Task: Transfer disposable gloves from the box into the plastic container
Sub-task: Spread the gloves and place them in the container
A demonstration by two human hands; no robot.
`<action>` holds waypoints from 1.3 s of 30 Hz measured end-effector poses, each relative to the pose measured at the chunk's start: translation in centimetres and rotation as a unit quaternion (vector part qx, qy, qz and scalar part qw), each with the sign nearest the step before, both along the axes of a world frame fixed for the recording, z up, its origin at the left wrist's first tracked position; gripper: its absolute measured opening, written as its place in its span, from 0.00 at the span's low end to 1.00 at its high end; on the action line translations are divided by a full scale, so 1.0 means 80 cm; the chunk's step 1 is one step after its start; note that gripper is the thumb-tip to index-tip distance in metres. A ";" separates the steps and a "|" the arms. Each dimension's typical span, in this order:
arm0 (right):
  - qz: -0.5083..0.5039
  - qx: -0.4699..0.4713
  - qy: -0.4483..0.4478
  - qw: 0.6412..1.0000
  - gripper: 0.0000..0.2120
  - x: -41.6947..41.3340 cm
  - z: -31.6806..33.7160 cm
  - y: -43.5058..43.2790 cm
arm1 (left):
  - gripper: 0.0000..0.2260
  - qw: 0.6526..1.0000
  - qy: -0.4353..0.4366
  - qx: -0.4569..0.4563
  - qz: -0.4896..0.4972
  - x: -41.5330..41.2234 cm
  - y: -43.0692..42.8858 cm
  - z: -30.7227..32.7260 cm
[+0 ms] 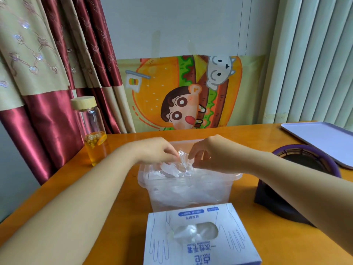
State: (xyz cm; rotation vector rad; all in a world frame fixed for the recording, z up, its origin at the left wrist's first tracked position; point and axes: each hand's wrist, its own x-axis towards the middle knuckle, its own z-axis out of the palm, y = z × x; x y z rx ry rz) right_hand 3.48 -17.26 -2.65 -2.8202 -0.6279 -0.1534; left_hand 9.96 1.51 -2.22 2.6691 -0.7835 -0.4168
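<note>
A clear plastic container [232,177] stands mid-table, holding several crumpled transparent gloves. Over its open top, my left hand [155,151] and my right hand [205,150] both pinch one clear disposable glove [181,164] between fingertips, and the glove hangs down into the container. Nearest me lies the white and blue glove box [198,234], with more clear gloves bunched in its oval opening [194,231].
A glass bottle with a wooden lid [92,131], holding yellow liquid, stands at the left table edge. A dark purple round device [303,176] sits to the right of the container. A lilac tray [324,138] lies at the far right. Curtains and a cartoon poster stand behind.
</note>
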 end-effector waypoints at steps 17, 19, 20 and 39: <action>0.095 -0.181 0.114 0.972 0.17 -0.082 -0.071 0.038 | 0.22 0.993 0.060 0.066 -0.075 -0.127 0.020 -0.051; 0.093 -0.217 0.096 0.967 0.18 -0.084 -0.076 0.040 | 0.31 0.987 0.043 0.128 -0.083 -0.132 0.016 -0.065; 0.094 -0.224 0.082 0.967 0.17 -0.083 -0.079 0.041 | 0.33 0.987 0.035 0.137 -0.082 -0.132 0.015 -0.071; 0.084 -0.142 -0.073 0.984 0.08 -0.104 -0.076 0.039 | 0.34 0.988 0.016 0.140 -0.064 -0.134 0.020 -0.083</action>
